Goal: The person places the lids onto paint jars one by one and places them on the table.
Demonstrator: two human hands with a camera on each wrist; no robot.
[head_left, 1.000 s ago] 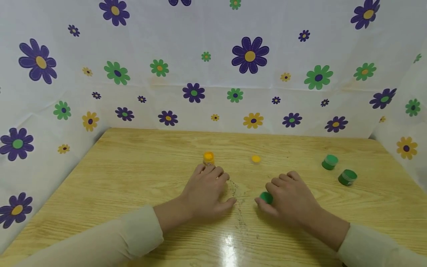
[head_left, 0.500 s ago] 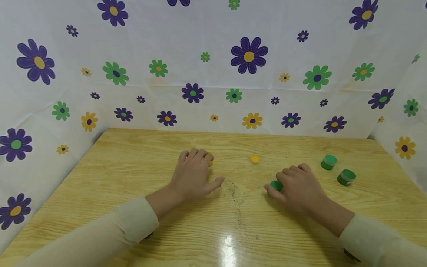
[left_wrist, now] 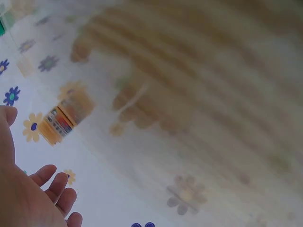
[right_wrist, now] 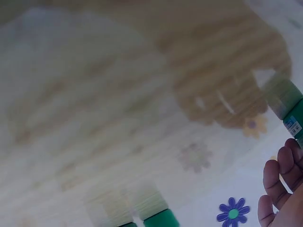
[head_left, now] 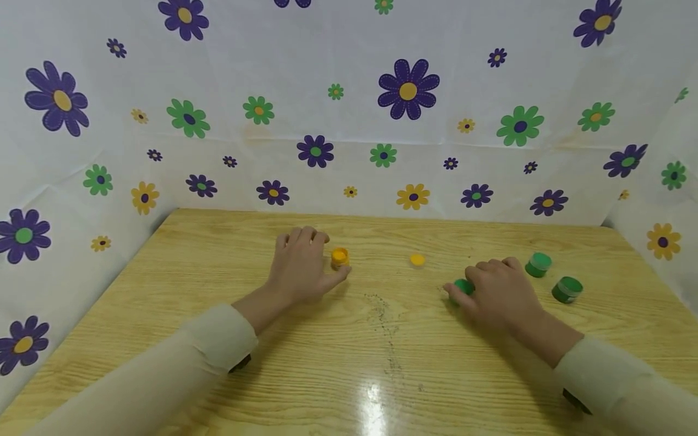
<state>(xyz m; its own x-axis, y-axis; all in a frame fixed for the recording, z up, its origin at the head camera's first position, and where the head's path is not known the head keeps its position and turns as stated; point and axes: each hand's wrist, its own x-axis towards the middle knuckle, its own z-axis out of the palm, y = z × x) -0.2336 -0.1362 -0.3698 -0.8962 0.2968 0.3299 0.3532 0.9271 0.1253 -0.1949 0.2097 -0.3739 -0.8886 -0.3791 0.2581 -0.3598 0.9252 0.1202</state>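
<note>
My left hand is beside a small yellow paint jar, fingers spread and thumb stretched out near the jar's front. In the left wrist view, the labelled yellow jar stands apart from the relaxed fingers. My right hand holds a small green paint jar between thumb and fingers, low over the table. The right wrist view shows the fingers curled beside this green jar, whose far part runs out of the picture. A small round yellow lid lies between the hands, farther back.
Two more green jars stand at the right; the nearer green jar is darker on top. Dark specks mark the glossy wooden table. A white flower-patterned cloth encloses the back and sides.
My left hand has moved left and away from me, past the yellow jar, which stays put. My right hand has carried the green jar rightward and farther back.
</note>
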